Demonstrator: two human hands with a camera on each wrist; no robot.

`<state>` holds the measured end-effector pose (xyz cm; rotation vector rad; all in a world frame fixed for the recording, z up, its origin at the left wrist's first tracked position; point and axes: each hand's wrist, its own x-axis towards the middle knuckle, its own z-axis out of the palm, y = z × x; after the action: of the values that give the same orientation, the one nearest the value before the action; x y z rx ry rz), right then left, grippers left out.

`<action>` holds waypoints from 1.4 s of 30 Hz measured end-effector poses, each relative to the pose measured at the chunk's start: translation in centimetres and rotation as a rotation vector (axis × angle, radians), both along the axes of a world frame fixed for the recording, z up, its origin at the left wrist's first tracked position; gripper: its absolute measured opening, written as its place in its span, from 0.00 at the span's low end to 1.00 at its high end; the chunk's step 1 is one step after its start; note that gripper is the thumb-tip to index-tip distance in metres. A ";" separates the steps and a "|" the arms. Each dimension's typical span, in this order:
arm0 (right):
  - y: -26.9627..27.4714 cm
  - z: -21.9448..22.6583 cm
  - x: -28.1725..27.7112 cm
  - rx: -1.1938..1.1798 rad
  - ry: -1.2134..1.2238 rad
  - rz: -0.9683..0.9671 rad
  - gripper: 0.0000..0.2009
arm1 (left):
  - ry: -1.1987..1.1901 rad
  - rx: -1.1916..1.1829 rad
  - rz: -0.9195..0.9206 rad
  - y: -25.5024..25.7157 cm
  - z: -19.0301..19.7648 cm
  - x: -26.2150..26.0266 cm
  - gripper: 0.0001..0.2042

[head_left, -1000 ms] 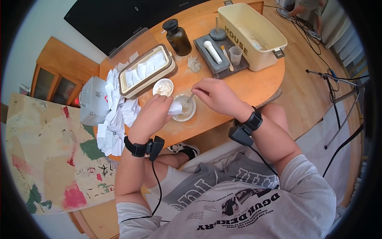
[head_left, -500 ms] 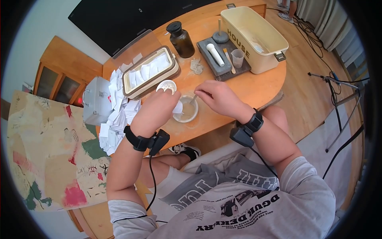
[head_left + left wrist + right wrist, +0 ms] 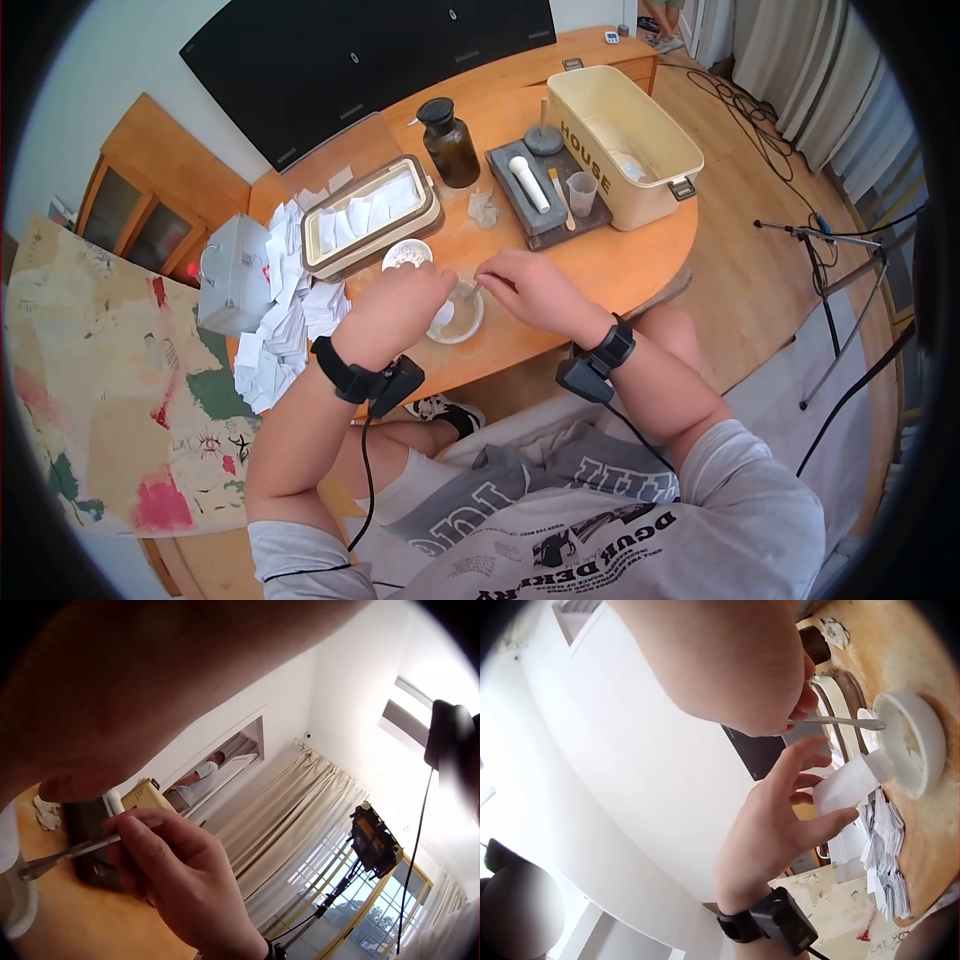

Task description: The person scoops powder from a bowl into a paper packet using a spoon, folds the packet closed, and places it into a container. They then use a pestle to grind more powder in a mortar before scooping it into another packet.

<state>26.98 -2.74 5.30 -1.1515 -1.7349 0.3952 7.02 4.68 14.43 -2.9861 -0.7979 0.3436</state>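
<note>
My left hand (image 3: 405, 305) holds a small white paper packet (image 3: 847, 784) with its thumb and fingers; the packet's open end overlaps the rim of a white bowl (image 3: 939, 746). Pale powder lies in the bowl. My right hand (image 3: 535, 285) pinches the thin handle of a small metal spatula (image 3: 75, 853), whose flattened tip is over the bowl near the packet's end. Just beyond the left hand stands a white cup (image 3: 395, 250) of pale powder, partly hidden by that hand.
White packets (image 3: 290, 315) are heaped left, beside a metal case (image 3: 235, 285). Behind are a packet-filled box (image 3: 433, 215) and a dark bottle (image 3: 452, 155). Right stand a grey block (image 3: 512, 190) with a white pestle (image 3: 530, 185), a measuring cup (image 3: 583, 192) and a cream bin (image 3: 640, 205).
My left hand has moved right, closer to the bowl and right hand, tilting the packet more steeply downward. My right hand keeps its pinch on the spatula. The head view has shifted.
</note>
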 end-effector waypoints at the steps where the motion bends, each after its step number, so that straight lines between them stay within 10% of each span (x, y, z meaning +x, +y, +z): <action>1: -0.1 0.1 0.0 -0.013 0.007 0.006 0.06 | -0.008 -0.031 0.002 0.1 0.1 -0.2 0.22; 14: -0.3 0.1 -0.1 -0.056 0.002 0.009 0.06 | 0.014 -0.045 0.077 0.7 0.0 -1.2 0.22; 35: 0.3 -1.2 -0.9 -0.255 0.133 -0.066 0.07 | -1.119 -0.352 0.494 0.6 -10.2 -9.9 0.31; 42: 0.3 -0.9 -2.0 -0.346 0.223 -0.097 0.06 | -1.095 -0.129 0.441 -0.1 -10.9 -11.1 0.30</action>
<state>25.01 -2.40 4.35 -1.3728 -1.4447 0.7564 -4.04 4.59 3.55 -2.8971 -1.4961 -1.3921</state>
